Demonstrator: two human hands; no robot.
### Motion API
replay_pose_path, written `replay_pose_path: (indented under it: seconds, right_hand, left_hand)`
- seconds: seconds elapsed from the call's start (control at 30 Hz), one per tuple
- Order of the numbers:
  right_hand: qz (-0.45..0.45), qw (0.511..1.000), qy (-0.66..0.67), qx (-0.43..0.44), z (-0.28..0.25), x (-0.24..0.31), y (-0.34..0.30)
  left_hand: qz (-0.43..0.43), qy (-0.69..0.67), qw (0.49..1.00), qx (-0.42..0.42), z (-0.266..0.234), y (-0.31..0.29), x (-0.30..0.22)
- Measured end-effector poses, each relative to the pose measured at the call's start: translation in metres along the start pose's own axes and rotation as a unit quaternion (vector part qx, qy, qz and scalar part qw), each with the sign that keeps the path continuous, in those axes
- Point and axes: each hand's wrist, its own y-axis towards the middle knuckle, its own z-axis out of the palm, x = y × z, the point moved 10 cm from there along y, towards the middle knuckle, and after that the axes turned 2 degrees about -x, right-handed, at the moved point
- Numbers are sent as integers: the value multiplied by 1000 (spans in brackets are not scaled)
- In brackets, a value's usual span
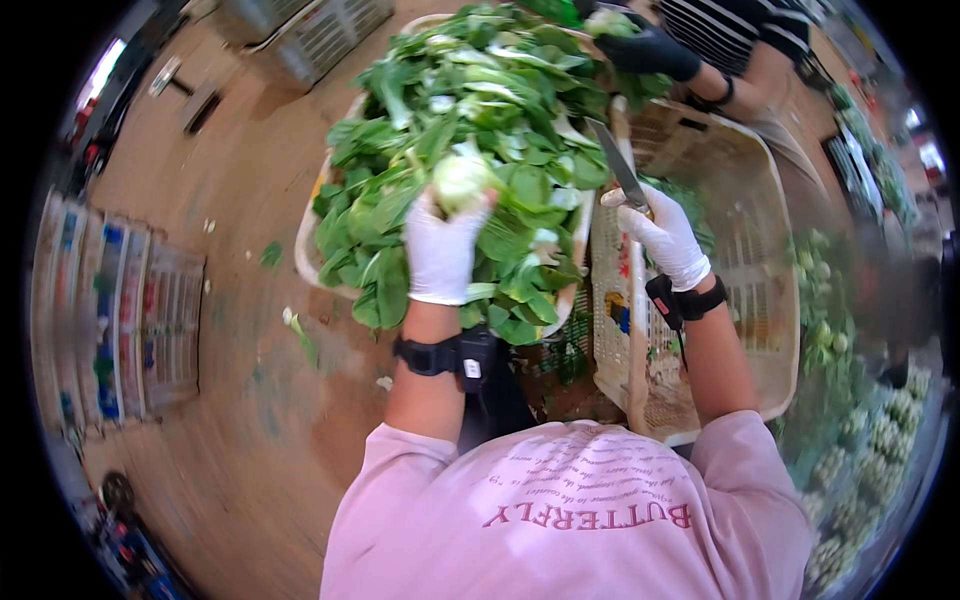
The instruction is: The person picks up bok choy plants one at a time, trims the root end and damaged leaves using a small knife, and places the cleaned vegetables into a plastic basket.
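Observation:
My left hand (440,258), in a white glove, grips a head of bok choy (463,184) with its pale base turned up. It is over a large heap of bok choy (535,95) piled above the rim of a pale crate (304,250). A knife (622,168) is in my white-gloved right hand (668,238), its blade pointing up and away to the left. That hand is above the near-left side of a second cream plastic crate (775,215), which has some greens inside. The knife's blade is apart from the bok choy in my left hand.
Across the heap, a person's dark-gloved hand (655,52) holds another bok choy (608,24). Stacked crates (120,310) stand at the left, and more crates (320,40) at the far left. Loose leaves (271,254) lie on the floor. Piled greens (825,340) lie along the right.

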Motion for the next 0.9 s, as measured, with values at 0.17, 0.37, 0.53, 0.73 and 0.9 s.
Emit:
replay_pose_path:
  seconds: [0.17, 0.37, 0.53, 0.73, 0.9]
  right_hand:
    - [36, 968, 125, -214, -114, -81, -47]
    - [294, 811, 405, -305, -193, -341, -126]
    - [302, 815, 330, -369, -186, -459, -128]
    - [394, 600, 50, -694, -222, -478, -155]
    - [358, 517, 376, -681, -209, -500, -98]
  left_hand:
    - [171, 196, 963, -78, -31, 76, -30]
    - [262, 201, 942, 57, 109, -24, -37]
    - [163, 224, 870, 407, 236, -144, 81]
    - [226, 412, 766, 438, 252, -186, 144]
    - [210, 407, 777, 433, 242, -186, 149]
